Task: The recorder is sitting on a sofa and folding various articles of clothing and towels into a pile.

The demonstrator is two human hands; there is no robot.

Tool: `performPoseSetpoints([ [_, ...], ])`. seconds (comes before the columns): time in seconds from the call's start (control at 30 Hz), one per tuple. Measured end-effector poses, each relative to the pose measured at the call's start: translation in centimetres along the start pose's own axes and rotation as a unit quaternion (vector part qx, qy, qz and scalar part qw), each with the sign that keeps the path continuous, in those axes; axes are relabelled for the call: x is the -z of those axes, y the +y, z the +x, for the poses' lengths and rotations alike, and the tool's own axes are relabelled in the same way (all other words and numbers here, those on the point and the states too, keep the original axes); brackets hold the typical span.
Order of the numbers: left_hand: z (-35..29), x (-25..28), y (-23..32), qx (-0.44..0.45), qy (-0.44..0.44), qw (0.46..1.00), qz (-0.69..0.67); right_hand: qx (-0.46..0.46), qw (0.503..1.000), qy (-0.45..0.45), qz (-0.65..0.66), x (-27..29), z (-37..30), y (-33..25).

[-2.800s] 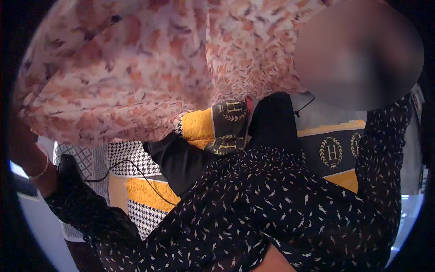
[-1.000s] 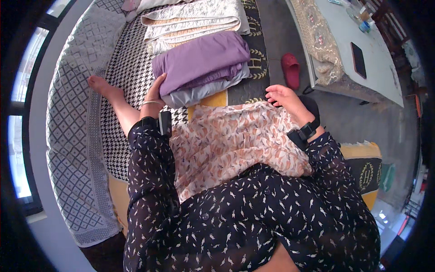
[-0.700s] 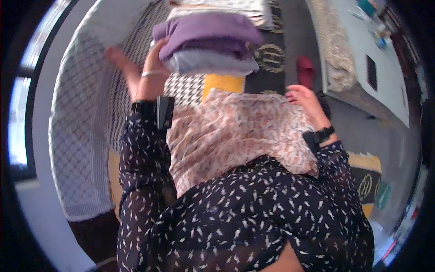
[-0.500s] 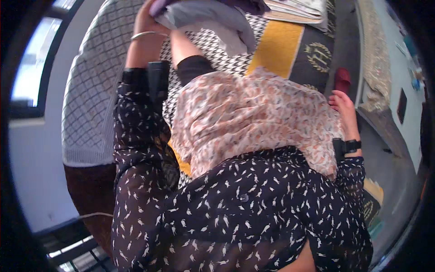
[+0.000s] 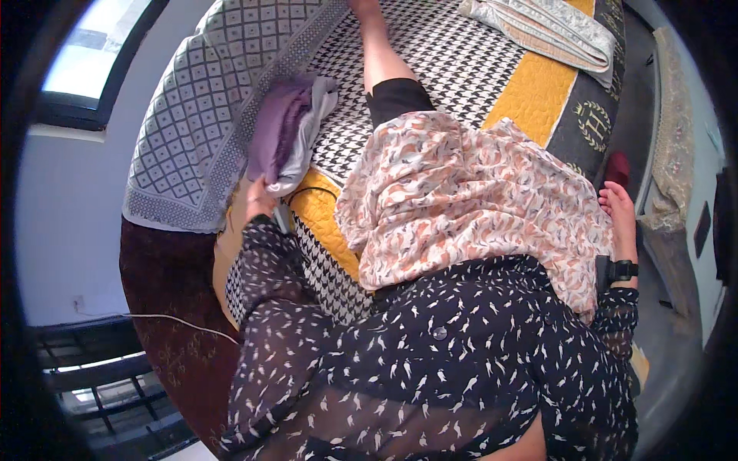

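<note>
A folded bundle of purple and light grey cloth point(image 5: 280, 138) lies on the bed at the left, beside the grey patterned blanket. My left hand point(image 5: 259, 201) is at its near end, with fingers closed on the purple edge. Across my lap spreads a thin floral cloth point(image 5: 461, 192) in white and peach, wrinkled and partly over black shorts. My right hand point(image 5: 619, 209) rests at the right side of this cloth. Its fingers are loosely bent and apart, with nothing in them.
A folded pale quilt point(image 5: 550, 34) lies at the far right of the bed. Yellow bands and houndstooth cover the bedspread point(image 5: 530, 91). A grey patterned blanket point(image 5: 192, 131) drapes the left side, above a dark brown surface point(image 5: 181, 307) with a white cable point(image 5: 184, 321). One red shoe point(image 5: 617, 170) shows at right.
The purple and grey bundle has come from the top of the view down to the left side of the bed, together with my left hand. My right hand stays beside the floral cloth.
</note>
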State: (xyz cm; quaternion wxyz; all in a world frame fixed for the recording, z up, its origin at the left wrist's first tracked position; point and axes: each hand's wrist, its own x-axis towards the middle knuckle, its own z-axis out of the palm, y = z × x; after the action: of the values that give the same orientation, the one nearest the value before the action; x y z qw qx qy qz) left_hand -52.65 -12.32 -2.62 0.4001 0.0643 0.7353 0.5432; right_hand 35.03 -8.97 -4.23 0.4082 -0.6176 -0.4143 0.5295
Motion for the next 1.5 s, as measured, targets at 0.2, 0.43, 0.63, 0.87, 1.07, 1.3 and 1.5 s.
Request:
performPoseSetpoints([
  [0.2,3.6,3.0,-4.7,0.011,-0.039,0.991,-0.128,-0.002,0.999,-0.019,-0.037,-0.2,0.0,0.0],
  [0.43,-4.3,-0.3,-3.8,-0.231,0.2,0.948,0.086,0.025,0.999,-0.006,-0.044,0.2,0.0,1.0],
  [0.63,-13.3,-9.3,-3.0,-0.411,-0.095,0.889,0.18,0.031,0.991,0.02,-0.129,0.5,0.9,2.4],
  [0.87,-17.3,-25.7,-0.8,-0.576,-0.183,0.661,0.445,-0.059,0.978,-0.128,-0.154,-1.0,0.5,0.5],
  [1.07,-18.4,-32.4,0.5,-0.583,-0.297,0.483,0.581,0.02,0.974,-0.125,-0.187,-1.1,-0.8,-4.8],
  [1.3,-18.4,-35.8,9.8,-0.347,-0.393,0.773,0.357,0.126,0.952,-0.166,-0.224,3.5,0.8,-14.2],
  [1.5,-13.0,-44.0,18.5,-0.426,-0.319,0.819,0.217,0.203,0.962,-0.029,-0.18,3.0,11.8,-22.9],
])
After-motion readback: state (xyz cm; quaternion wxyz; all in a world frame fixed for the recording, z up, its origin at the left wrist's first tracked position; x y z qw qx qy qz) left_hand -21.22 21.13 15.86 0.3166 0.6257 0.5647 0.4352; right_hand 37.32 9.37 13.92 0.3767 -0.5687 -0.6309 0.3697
